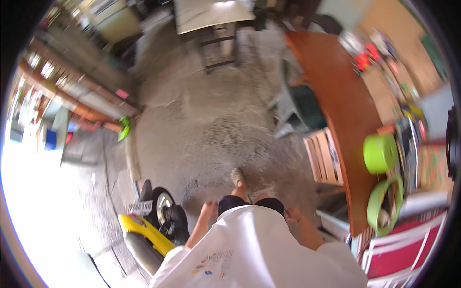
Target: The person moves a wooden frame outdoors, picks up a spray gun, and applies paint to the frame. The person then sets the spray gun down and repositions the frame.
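Motorbike (160, 239): left side, left of left hand (209, 210)
Desk (336, 81): right side, right of right hand (293, 214)
Chair (309, 106): at desk's left edge
Slatted frame (322, 156): beside desk, nearer than chair
Container (377, 153): desk's right edge, ahead of hoop (372, 213)
Table (206, 14): far ahead, left of desk

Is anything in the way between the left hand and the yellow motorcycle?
Nothing visible. The left hand hangs to the right of the yellow motorcycle, apart from it in this view, and only grey floor shows in the gap.
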A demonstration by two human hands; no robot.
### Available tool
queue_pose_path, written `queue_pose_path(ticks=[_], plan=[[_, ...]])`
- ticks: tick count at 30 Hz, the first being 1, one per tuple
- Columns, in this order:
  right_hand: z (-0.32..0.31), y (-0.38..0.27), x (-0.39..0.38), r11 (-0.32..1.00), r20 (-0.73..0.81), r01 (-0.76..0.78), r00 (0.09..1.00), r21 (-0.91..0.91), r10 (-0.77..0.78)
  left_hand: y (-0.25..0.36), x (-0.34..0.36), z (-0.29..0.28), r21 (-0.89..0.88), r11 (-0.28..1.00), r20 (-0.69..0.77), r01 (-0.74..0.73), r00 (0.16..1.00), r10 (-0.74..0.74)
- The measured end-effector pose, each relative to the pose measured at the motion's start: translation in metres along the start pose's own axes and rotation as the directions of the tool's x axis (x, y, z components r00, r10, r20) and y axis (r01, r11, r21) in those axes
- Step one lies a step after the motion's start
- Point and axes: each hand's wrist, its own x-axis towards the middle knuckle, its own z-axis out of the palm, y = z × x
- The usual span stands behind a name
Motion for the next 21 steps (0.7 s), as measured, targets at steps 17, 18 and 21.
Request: queue_pose_path(ticks=[17, 18, 21], plan=[[-0.077, -0.424, 0.188, 0.975, -0.344, 0.161, 0.916, -0.152, -0.205, 0.176, 0.279, -0.179, -0.248, 0.866, 0.210, 0.434, 0.897, -0.389], [-0.077, -0.472, 0.185, 0.971, -0.457, 0.235, 0.860, -0.038, -0.226, 0.203, 0.292, -0.192, -0.111, 0.896, 0.191, 0.429, 0.894, -0.405], [-0.095, -0.511, 0.188, 0.920, -0.451, 0.379, 0.841, 0.102, -0.297, 0.290, 0.348, -0.190, 0.244, 0.906, 0.266, 0.346, 0.874, -0.405]])
